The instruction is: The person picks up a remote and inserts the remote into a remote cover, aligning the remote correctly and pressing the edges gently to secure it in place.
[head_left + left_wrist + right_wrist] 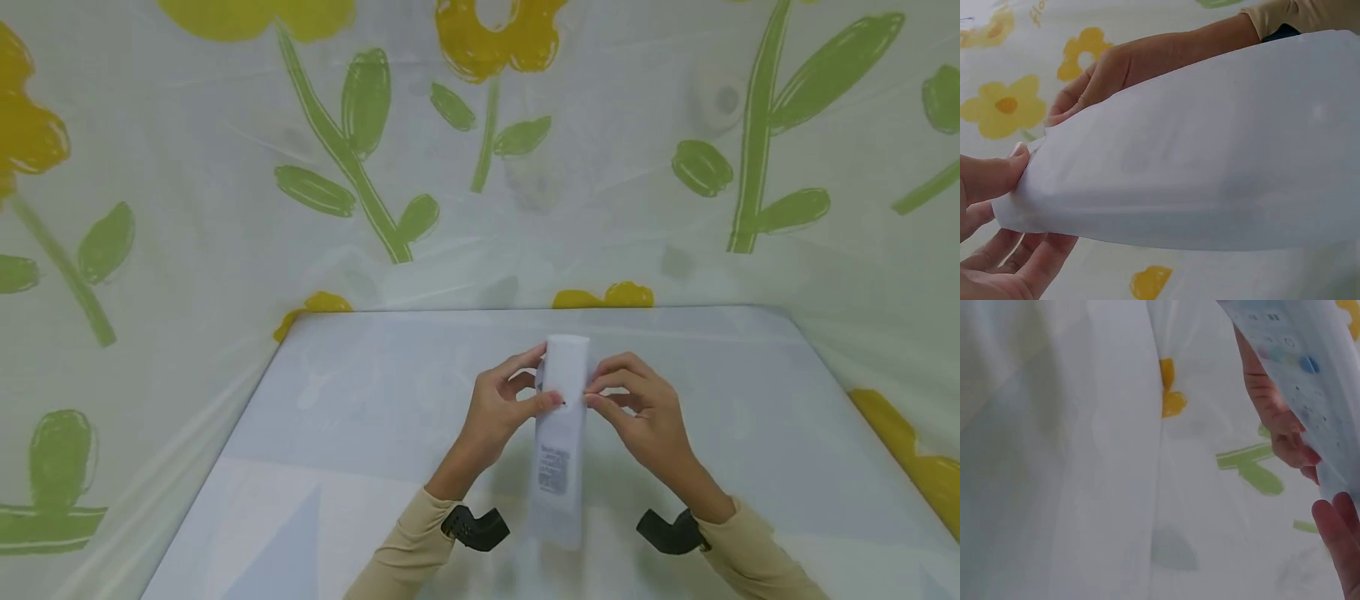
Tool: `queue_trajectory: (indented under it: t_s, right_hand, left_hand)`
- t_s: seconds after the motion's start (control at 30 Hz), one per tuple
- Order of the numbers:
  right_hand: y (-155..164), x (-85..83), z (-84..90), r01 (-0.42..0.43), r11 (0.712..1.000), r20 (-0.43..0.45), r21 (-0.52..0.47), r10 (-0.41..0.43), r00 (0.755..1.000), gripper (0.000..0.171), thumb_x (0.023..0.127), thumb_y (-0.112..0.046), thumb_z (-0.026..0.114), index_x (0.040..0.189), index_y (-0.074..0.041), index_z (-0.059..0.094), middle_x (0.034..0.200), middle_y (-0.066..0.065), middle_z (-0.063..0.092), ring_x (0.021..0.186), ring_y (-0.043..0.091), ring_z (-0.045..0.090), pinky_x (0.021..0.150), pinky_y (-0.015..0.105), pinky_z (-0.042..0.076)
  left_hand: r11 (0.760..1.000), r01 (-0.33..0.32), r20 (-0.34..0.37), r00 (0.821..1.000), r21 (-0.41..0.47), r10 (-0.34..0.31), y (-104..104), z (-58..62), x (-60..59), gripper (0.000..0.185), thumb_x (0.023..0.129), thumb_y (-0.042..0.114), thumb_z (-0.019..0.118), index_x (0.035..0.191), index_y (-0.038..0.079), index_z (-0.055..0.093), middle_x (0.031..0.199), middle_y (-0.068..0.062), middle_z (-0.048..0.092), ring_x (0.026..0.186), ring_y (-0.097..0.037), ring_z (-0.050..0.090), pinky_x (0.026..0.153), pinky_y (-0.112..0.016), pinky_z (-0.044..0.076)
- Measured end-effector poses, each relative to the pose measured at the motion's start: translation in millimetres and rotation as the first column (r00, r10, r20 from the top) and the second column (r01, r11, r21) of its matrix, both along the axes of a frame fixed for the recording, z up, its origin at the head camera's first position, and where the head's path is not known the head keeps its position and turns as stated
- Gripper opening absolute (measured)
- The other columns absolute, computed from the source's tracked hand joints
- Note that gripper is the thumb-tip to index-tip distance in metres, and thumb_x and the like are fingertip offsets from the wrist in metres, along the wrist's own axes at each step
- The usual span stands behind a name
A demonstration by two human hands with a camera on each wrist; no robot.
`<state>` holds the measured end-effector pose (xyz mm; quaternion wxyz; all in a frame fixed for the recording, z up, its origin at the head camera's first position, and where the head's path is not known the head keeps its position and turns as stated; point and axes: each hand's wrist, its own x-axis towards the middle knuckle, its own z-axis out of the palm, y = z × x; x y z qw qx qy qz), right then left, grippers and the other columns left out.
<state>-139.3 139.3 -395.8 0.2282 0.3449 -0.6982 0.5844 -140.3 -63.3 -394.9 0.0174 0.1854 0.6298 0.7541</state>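
You are working in a screened-off recording booth rather than a lived-in room. A pale flat table [360, 433] is enclosed on three sides by a hung sheet [225, 208] printed with yellow flowers and green leaves, its creases visible. Black camera mounts [474, 527] sit on both your wrists. Nothing shows what building surrounds you.

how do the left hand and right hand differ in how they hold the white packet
The left hand grips the white packet from its left edge, thumb pressed on the front near the middle. The right hand comes in from the right edge and pinches with thumb and forefinger tips, the other fingers curled behind. Both grip at about the same height, hold the packet above the table, and wear beige sleeves.
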Motion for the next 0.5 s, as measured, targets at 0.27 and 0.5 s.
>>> queue_trajectory:
  t_s: [0.27,0.5]
  right_hand:
    - [-6,1.2,10.3,-0.034,0.998,0.311,-0.048,0.047,0.949,0.039,0.080,0.009,0.069,0.117,0.002,0.058,0.110,0.016,0.055,0.087,0.019,0.064,0.066,0.034,0.058]
    - [-9,-1.0,13.9,0.119,0.993,0.452,0.015,-0.113,0.885,0.060,0.082,-0.008,0.073,0.137,-0.014,0.048,0.109,0.014,0.056,0.079,0.017,0.066,0.064,0.030,0.057]
  left_hand:
    - [0.986,-0.169,-0.039,0.985,0.002,0.169,4,-0.8,1.9,0.048,0.079,-0.001,0.073,0.125,0.005,0.060,0.121,-0.009,0.058,0.098,-0.028,0.060,0.074,-0.035,0.057]
    - [0.979,-0.166,-0.074,0.982,0.114,0.175,12,-7.2,8.4,0.030,0.084,0.002,0.069,0.113,-0.003,0.063,0.113,-0.017,0.059,0.099,-0.028,0.062,0.067,-0.042,0.057]
